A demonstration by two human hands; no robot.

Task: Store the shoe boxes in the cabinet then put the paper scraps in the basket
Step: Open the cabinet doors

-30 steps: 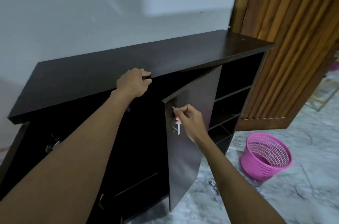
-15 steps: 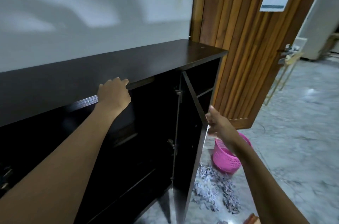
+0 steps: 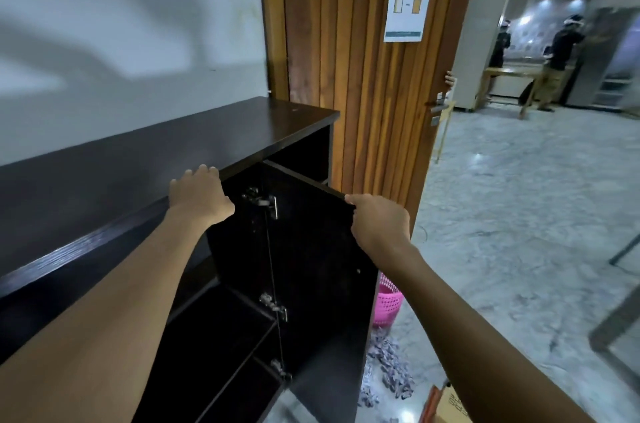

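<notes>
A dark brown cabinet (image 3: 145,159) stands against the white wall, its shelves bare inside. My left hand (image 3: 199,194) grips the front edge of the cabinet top. My right hand (image 3: 379,220) holds the top outer corner of the cabinet door (image 3: 311,260), which stands swung wide open. Behind the door, a pink basket (image 3: 388,306) is partly hidden on the floor. Grey paper scraps (image 3: 388,367) lie in a heap below it. A corner of a cardboard shoe box (image 3: 446,403) shows at the bottom edge.
A slatted wooden door (image 3: 374,83) with a paper notice stands open right of the cabinet. Marble floor (image 3: 519,215) spreads to the right. Two people stand at a table far back right. A dark frame edge lies on the floor at the right.
The cabinet door has swung from half open to wide open. My right hand slid from its handle to its top corner. The view turned right; my left hand stayed on the cabinet top.
</notes>
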